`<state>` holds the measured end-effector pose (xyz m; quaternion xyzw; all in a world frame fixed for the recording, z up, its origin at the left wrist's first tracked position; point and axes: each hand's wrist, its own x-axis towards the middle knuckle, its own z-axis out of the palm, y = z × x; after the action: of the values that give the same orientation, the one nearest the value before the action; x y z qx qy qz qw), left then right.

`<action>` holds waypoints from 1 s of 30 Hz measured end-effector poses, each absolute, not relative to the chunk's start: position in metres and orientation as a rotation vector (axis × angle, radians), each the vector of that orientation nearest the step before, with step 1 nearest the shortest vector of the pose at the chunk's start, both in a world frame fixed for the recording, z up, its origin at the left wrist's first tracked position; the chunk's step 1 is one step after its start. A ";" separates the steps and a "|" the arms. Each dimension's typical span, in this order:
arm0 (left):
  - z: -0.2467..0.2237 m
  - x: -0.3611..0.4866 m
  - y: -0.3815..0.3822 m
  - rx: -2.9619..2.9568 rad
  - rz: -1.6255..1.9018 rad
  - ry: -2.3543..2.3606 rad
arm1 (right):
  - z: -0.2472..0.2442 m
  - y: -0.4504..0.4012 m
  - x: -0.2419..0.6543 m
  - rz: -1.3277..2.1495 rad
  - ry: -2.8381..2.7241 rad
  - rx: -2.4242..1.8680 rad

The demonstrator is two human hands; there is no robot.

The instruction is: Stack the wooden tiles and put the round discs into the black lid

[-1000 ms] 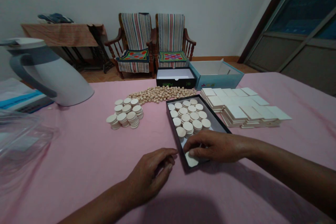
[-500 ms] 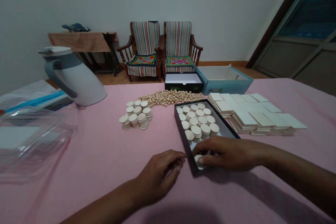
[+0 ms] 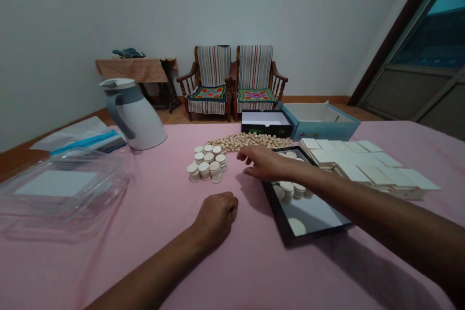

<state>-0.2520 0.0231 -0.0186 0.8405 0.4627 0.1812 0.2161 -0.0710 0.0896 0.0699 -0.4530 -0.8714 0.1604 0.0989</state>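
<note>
My right hand hovers over the left rim of the black shallow tray, fingers apart with nothing in them. It reaches toward the stacks of round white wooden discs on the cloth. Inside the tray, more disc stacks stand at the far end, partly hidden by my right forearm. A separate disc lies in the tray's near left corner. My left hand rests on the pink cloth between the loose stacks and the tray, its fingers curled into a loose fist, no object showing.
Small wooden pieces form a pile behind the discs. White square tiles are stacked to the right. Farther back are a black box and a blue box. A white jug and clear plastic packaging stand left.
My right hand has left the disc in the tray's near corner and moved up and left over the rim, opening. My left hand has curled tighter. The view has shifted slightly.
</note>
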 end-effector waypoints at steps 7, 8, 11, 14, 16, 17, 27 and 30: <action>-0.020 -0.261 0.031 2.330 0.517 1.308 | 0.046 0.138 -0.112 0.289 -2.677 -1.277; -0.021 -0.261 0.031 2.328 0.525 1.307 | 0.045 0.140 -0.116 0.289 -2.688 -1.275; -0.023 -0.261 0.031 2.317 0.539 1.308 | 0.043 0.144 -0.124 0.298 -2.730 -1.262; -0.023 -0.261 0.032 2.303 0.543 1.310 | 0.041 0.144 -0.129 0.314 -2.762 -1.260; -0.023 -0.262 0.032 2.294 0.544 1.308 | 0.040 0.144 -0.132 0.322 -2.773 -1.272; -0.023 -0.262 0.032 2.291 0.545 1.306 | 0.040 0.143 -0.134 0.326 -2.778 -1.280; -0.024 -0.262 0.032 2.284 0.554 1.299 | 0.033 0.142 -0.146 0.361 -2.834 -1.371; -0.023 -0.262 0.033 2.285 0.553 1.300 | 0.031 0.142 -0.146 0.369 -2.842 -1.364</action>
<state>-0.2617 0.0326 -0.0234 0.8286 0.4713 0.2006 0.2258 -0.1463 0.1418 0.0314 -0.4298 -0.8953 0.1163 -0.0160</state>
